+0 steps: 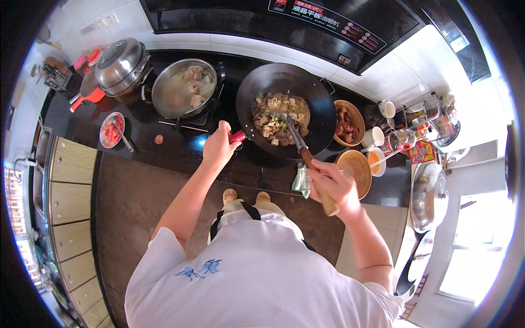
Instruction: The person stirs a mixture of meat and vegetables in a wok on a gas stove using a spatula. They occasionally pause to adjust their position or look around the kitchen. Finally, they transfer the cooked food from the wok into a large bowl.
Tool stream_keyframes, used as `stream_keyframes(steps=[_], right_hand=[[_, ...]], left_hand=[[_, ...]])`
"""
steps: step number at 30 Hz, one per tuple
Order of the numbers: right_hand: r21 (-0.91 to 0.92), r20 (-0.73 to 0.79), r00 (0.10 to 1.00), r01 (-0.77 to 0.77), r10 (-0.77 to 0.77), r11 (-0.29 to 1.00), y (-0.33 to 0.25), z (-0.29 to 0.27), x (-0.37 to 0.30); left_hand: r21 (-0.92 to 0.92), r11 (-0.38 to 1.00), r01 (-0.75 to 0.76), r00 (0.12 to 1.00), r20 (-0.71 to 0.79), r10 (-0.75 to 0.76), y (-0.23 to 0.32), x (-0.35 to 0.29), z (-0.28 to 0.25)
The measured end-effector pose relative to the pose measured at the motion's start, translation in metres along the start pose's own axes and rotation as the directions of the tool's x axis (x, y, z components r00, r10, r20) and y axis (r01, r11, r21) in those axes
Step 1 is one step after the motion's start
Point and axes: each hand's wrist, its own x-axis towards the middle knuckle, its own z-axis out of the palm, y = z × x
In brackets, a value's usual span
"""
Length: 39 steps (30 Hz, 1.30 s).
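Observation:
My left hand (pixel 219 145) is closed round the red handle (pixel 237 136) of a large black wok (pixel 322 104) on the stove. Inside the wok lies a chopped stir-fry (pixel 272 124) with pale cubes and green bits. My right hand (pixel 336 187) grips the wooden handle of a spatula (pixel 296 135); its metal blade rests among the food. To the left of the wok stands a steel pot (pixel 214 100) of broth with pieces of meat, partly blurred. Under my right hand sits an orange-brown bowl (pixel 361 167), partly covered by the hand.
A lidded steel pot (pixel 121 66), a red pan (pixel 94 94) and a bowl of red pieces with a spoon (pixel 112 131) stand left. Right of the wok are a bowl of brown meat (pixel 345 121), white cups (pixel 374 136) and a condiment rack (pixel 432 117). A range hood (pixel 219 19) hangs above.

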Motion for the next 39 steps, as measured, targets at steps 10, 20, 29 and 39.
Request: stream_keyframes(steps=[10, 20, 29, 39], right_hand=[[0.032, 0.164, 0.986, -0.036, 0.030, 0.999, -0.039, -0.039, 0.017], [-0.044, 0.196, 0.980, -0.033, 0.041, 0.998, -0.016, 0.033, -0.009], [-0.090, 0.136, 0.980, -0.131, 0.143, 0.987, 0.022, 0.064, -0.023], [-0.138, 0.068, 0.979, -0.180, 0.190, 0.974, 0.032, 0.044, -0.009]], left_hand=[[-0.013, 1.000, 0.028, 0.999, 0.017, -0.028, -0.005, 0.003, 0.005], [-0.020, 0.999, 0.038, 0.999, 0.017, -0.038, -0.003, 0.002, 0.004], [0.008, 0.999, -0.035, 0.999, -0.019, 0.035, -0.012, 0.003, 0.010], [-0.003, 1.000, 0.007, 1.000, -0.010, -0.007, -0.008, 0.003, 0.007]])
